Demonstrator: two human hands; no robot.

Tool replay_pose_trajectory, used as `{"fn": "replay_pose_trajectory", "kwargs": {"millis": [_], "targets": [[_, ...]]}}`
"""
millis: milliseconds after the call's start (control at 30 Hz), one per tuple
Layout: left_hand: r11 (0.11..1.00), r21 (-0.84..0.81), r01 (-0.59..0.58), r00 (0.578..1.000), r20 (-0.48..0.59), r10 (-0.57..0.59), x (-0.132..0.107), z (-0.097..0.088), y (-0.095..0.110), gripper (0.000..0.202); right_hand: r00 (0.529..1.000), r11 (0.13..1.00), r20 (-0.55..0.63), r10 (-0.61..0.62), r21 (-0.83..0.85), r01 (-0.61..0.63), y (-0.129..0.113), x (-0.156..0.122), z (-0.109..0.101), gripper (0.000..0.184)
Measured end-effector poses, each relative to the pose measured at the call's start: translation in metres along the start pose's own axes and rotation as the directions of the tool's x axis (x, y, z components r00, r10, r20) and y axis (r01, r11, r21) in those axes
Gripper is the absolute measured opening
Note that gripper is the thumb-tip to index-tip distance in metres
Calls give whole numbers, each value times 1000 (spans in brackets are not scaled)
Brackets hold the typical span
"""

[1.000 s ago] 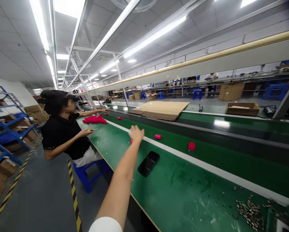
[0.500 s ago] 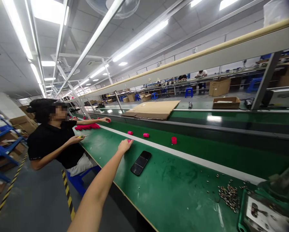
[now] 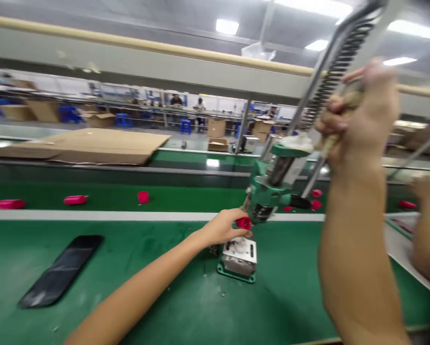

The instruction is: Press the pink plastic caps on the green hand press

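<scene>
My left hand [image 3: 224, 227] pinches a small red cylinder [image 3: 242, 222] and holds it under the head of a green hand press [image 3: 268, 191], just above the press's metal base block [image 3: 239, 256]. My right hand [image 3: 358, 112] is raised high and wrapped round the press's lever handle [image 3: 339, 115], beside a long coil spring [image 3: 335, 62]. Both sit on the green workbench [image 3: 164, 268].
A black phone [image 3: 62, 270] lies flat at the left. Red cylinders [image 3: 75, 200] ride the green conveyor belt [image 3: 186, 197] behind the white stripe. Flat cardboard [image 3: 88, 146] lies on the far bench. Another person's hand [image 3: 428, 225] shows at the right edge. Distant workers sit at the back.
My view swung right from the seated co-worker to the press. My left hand brought a red cylinder from the belt's edge to the press. My right hand now grips the lever.
</scene>
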State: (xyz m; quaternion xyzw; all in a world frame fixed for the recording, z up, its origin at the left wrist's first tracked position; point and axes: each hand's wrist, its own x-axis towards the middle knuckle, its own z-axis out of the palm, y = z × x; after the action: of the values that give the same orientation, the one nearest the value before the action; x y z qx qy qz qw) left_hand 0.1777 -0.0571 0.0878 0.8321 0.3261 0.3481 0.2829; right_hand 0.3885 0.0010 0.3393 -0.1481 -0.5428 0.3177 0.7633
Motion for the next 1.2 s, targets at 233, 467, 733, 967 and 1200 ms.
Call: {"fn": "replay_pose_trajectory", "kwargs": {"millis": [233,467,733,967,1200], "targets": [[974,-179,138,990,-5,-142,-16,19,-4,27,996,981,59,-64,-182,74,-3,-3,-2,38],[975,-211,72,996,-45,-83,-26,15,6,28,999,985,18,-35,-171,38,-7,-5,-4,42],[947,-291,140,988,-19,-152,-23,16,18,26,999,988,-38,-35,-149,29,-4,-3,-5,37],[901,-380,209,975,5,-224,-25,20,20,29,999,986,-15,-51,-163,48,-4,-3,-5,33],[877,-441,194,980,53,-190,-26,23,25,28,999,978,9,-35,-206,36,-3,-2,-7,36]]}}
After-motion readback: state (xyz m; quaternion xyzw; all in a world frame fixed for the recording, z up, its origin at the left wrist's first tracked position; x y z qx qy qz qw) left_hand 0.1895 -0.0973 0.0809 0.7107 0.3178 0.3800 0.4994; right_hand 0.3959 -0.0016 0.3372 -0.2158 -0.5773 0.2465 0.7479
